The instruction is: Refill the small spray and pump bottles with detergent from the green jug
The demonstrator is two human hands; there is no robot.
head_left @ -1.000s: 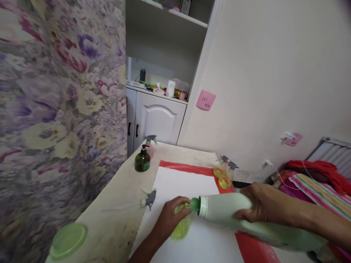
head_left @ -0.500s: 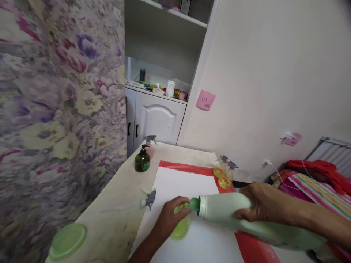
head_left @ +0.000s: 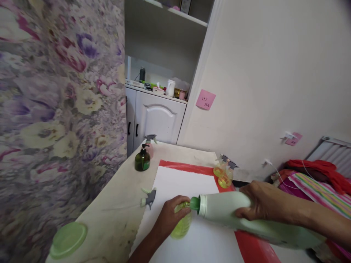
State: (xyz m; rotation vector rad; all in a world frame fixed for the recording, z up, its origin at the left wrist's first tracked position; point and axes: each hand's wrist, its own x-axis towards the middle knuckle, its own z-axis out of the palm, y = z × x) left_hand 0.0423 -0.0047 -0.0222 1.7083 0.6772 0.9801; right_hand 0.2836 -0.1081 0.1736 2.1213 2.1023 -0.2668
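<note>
Left hand (head_left: 173,211) clamped round the neck of a small clear bottle (head_left: 181,228) holding yellow liquid. Bottle sits on the white sheet (head_left: 186,182), toward the near side of the table (head_left: 115,191); exact lean hard to judge. Right hand (head_left: 264,202) gripping a large pale-green bottle (head_left: 222,205), laid almost level, its green spout (head_left: 195,204) right at the small bottle's mouth. Touching or just short of it, can't tell; flow not readable either. Bottom end of the large bottle reaches out past the right side of the red sheet (head_left: 251,246).

Detached spray head (head_left: 149,199) lies across the white sheet's ragged left edge, left of the left hand, thin tube running left over the tabletop. Green lid (head_left: 68,239) near the table's left edge, close to the frame bottom, well apart from both hands.

Far left corner: dark green pump bottle (head_left: 142,161) near the edge, pink spray bottle (head_left: 150,149) just behind it. Far right: two yellow spray bottles (head_left: 225,179) near the right edge, beyond the large bottle's neck. Between those groups and the hands, a wide stretch of white paper. Floral curtain (head_left: 68,91) borders the left edge, wall (head_left: 260,80) behind the far edge.
</note>
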